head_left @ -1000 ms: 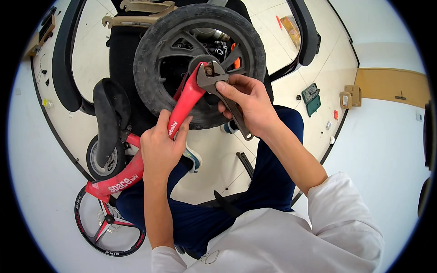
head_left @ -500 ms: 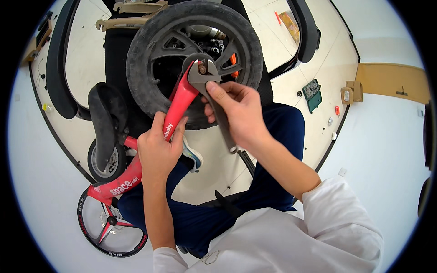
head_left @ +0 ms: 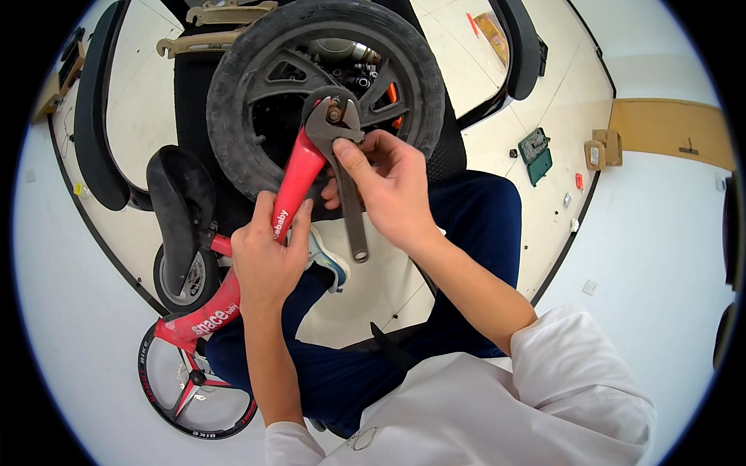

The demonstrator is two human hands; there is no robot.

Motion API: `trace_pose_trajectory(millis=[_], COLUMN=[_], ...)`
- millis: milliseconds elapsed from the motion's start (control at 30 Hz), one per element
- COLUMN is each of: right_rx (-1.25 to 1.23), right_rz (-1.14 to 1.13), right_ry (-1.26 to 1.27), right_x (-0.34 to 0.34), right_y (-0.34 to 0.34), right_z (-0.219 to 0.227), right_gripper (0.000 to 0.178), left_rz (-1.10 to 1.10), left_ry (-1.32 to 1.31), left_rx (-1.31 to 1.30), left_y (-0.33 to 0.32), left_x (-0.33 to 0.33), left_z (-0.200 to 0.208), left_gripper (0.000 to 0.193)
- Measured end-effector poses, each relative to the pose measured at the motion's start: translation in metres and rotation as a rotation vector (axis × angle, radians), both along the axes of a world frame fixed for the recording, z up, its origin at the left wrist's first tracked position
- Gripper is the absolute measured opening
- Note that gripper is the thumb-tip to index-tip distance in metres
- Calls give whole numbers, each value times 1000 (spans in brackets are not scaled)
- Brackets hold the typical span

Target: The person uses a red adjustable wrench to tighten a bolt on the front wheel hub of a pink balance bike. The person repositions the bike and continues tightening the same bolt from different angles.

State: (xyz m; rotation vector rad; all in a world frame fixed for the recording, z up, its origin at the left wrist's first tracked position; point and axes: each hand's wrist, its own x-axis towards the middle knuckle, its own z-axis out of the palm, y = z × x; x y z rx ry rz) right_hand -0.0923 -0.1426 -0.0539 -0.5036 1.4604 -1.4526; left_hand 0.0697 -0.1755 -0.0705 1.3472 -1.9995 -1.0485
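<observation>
My left hand (head_left: 270,252) is wrapped round the tube of a small red bike frame (head_left: 301,165). My right hand (head_left: 391,186) grips a grey adjustable wrench (head_left: 350,203) just below its head, thumb on top. The wrench's jaws surround a rusty brown nut (head_left: 334,114) at the frame's dark end. Behind that end lies a black spoked wheel with a worn tyre (head_left: 233,93). Whether the jaws touch the nut on both sides I cannot tell. The frame's lower part, with a black saddle (head_left: 180,210), leans by my left thigh.
The wheel rests on a black chair seat between two armrests (head_left: 99,101). Tan metal arms (head_left: 206,40) lie at its far left. A small wheel (head_left: 186,279) and a red-and-black one (head_left: 148,388) are at the left. On the right floor are a green case (head_left: 536,159) and cardboard boxes (head_left: 604,147).
The wrench's handle end has swung left and the tool now points more nearly straight toward me. My right hand moved left with it. My left hand keeps its hold on the frame.
</observation>
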Motion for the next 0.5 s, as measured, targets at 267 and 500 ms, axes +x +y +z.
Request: trace_pose_trajectory(millis=[267,500], right_rx=[111,167], right_rz=[307,543], right_ry=[239,376], right_x=[-59,-83], right_y=[-6,-26], right_z=[19,38], right_gripper=[29,30], left_rz=[-8,-6], left_ry=[-4,-4], left_rx=[-7,-9], left_y=[2,1], left_x=[1,1], left_z=[-2,-1], left_gripper=[31,32])
